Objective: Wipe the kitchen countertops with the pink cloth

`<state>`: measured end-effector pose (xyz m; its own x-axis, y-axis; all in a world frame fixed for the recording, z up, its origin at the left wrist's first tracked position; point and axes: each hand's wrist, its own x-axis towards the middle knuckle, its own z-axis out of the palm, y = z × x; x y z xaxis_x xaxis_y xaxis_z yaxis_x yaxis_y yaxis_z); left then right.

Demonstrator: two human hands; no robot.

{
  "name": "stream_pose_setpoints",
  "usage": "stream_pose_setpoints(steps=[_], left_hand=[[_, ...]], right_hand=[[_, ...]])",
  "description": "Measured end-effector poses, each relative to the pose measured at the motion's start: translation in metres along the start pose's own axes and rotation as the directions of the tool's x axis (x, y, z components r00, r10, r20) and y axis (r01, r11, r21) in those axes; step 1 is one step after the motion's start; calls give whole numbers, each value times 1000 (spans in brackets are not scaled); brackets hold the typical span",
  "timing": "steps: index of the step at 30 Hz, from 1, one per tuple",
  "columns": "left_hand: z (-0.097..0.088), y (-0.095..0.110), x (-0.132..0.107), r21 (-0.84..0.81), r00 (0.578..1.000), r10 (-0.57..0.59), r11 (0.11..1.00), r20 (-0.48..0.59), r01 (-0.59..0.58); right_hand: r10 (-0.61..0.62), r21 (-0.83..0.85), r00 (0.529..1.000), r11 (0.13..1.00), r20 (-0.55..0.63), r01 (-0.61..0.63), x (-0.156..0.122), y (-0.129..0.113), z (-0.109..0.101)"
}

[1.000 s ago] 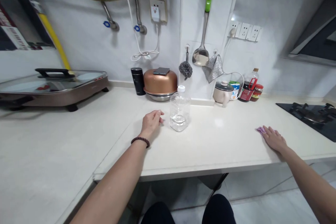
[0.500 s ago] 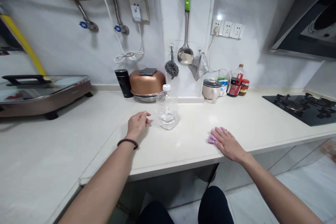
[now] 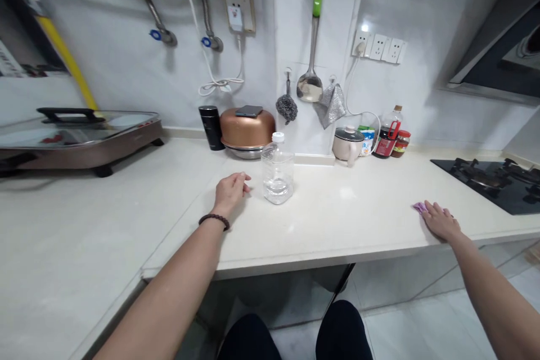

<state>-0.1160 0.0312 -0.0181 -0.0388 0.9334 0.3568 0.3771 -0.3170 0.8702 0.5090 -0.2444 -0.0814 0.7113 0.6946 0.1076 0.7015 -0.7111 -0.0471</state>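
Observation:
My right hand [image 3: 441, 221] lies spread on a purple cloth [image 3: 420, 208], pressing it flat against the white countertop [image 3: 337, 225]; the palm covers most of the cloth. Far to its left, my left hand [image 3: 230, 191] rests on the counter with loosely bent fingers and nothing in them. Just right of those fingers, without contact, stands a clear plastic bottle [image 3: 278, 171] with a white cap, upright and holding a little clear liquid. A bracelet of dark beads [image 3: 215, 219] circles my left wrist.
An electric pan [image 3: 84, 146] with a glass lid sits at the left. Along the wall stand a black flask [image 3: 211, 128], a copper-coloured pot [image 3: 248, 128] with a phone [image 3: 248, 111] on top, a small lidded pot [image 3: 348, 143] and a sauce bottle [image 3: 387, 138]. A gas hob [image 3: 489, 180] is at the right.
My right hand has slid the purple cloth rightward along the counter, toward the hob. My left hand and the bottle keep their places, while the whole view has shifted slightly.

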Motion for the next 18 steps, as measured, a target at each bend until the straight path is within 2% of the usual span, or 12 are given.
stream_pose_setpoints(steps=[3,8,11,14,16,18], left_hand=[[-1,3,-1,3,1000,29,1000,5,-29],[-1,0,0,12,999,37,999,16,-37],[0,-3,1,9,999,40,999,17,-40],[0,-4,2,11,999,48,999,21,-48],[0,-4,1,17,999,47,999,26,-47],[0,-3,1,24,998,43,999,35,-44]], right_hand=[[44,47,998,998,51,-47,1,-48,-6],[-190,59,975,981,114,184,-20,-164,-20],[-354,77,924,935,144,346,-42,-235,-27],[-497,109,855,868,151,485,-67,-293,-29],[-579,151,803,814,144,560,-82,-319,-30],[-637,209,763,765,105,609,-92,-334,-31]])
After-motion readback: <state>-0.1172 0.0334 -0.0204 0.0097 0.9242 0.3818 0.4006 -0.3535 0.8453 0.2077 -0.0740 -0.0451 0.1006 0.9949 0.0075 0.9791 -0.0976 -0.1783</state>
